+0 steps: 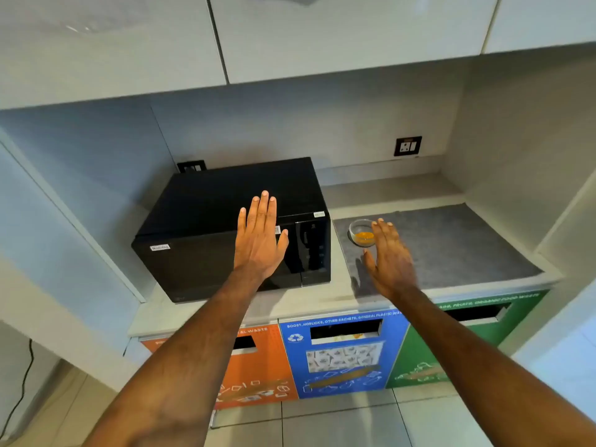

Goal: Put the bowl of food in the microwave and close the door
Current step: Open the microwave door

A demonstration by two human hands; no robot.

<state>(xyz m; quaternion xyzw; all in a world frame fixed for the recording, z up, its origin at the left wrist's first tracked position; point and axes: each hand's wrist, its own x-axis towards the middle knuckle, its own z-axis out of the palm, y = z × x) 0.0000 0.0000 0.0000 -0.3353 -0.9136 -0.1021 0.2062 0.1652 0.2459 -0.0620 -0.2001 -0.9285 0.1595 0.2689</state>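
A black microwave (206, 227) stands on the counter with its door shut. Just to its right a small clear glass bowl (361, 232) holding yellow-orange food sits on a grey mat (458, 243). My left hand (259, 237) is held flat in front of the microwave's door, fingers straight and apart, holding nothing. My right hand (392, 259) hovers open just right of the bowl, its fingertips near the rim; I cannot tell whether they touch it.
Orange (261, 366), blue (342, 353) and green (451, 343) waste-bin fronts with slots sit under the counter (316, 295). White wall cupboards (322, 33) hang overhead. A wall socket (407, 146) is at the back right. A side panel closes the left.
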